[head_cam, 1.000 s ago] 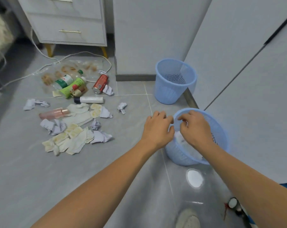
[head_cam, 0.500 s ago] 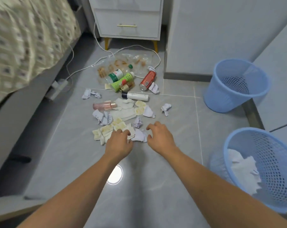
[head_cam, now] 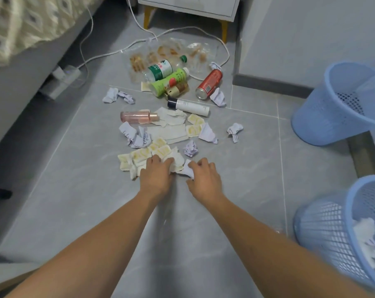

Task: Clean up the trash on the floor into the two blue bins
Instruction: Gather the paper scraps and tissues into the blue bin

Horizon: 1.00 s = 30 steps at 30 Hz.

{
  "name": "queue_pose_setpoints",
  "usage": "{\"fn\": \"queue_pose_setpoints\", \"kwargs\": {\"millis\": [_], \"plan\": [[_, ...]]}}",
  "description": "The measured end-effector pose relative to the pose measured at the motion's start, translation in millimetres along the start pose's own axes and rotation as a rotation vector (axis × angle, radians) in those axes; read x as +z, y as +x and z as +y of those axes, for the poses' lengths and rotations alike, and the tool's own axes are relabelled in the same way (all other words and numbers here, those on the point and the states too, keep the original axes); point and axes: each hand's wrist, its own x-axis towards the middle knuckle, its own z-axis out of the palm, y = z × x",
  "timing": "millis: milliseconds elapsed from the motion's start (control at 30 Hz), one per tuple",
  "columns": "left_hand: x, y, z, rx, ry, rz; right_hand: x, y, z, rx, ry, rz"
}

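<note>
1. While both arms reach to the near edge of the trash pile, the left hand point(head_cam: 155, 175) curls its fingers into the white and yellowish paper scraps point(head_cam: 139, 157); the right hand point(head_cam: 204, 179) pinches a crumpled white paper point(head_cam: 185, 169) just beside them.
2. Bottles point(head_cam: 168, 81) and a red can point(head_cam: 209, 83) lie farther off.
3. Two blue bins stand right: far bin point(head_cam: 324, 117); near bin point(head_cam: 324, 229), holding white paper.
</note>
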Motion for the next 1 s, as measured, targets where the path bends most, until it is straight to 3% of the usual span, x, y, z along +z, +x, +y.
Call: {"fn": "queue_pose_setpoints", "kwargs": {"millis": [233, 467, 767, 1000], "plan": [[13.5, 2.3, -25.4, 0.134, -0.092, 0.107, 14.7, 0.5, 22.4, 0.011, 0.076, 0.153], [-28.1, -5.4, 5.3, 0.288, -0.232, 0.204, -31.6, -20.6, 41.4, 0.036, 0.163, 0.265], [-94.5, -45.0, 165.8, 0.616, -0.348, 0.235, -163.3, -89.3, 101.6, 0.175, 0.188, 0.525], [-97.1, -81.8, 314.0, 0.852, -0.385, 0.199, -223.9, -182.7, 196.8, 0.443, 0.142, 0.718]]}}
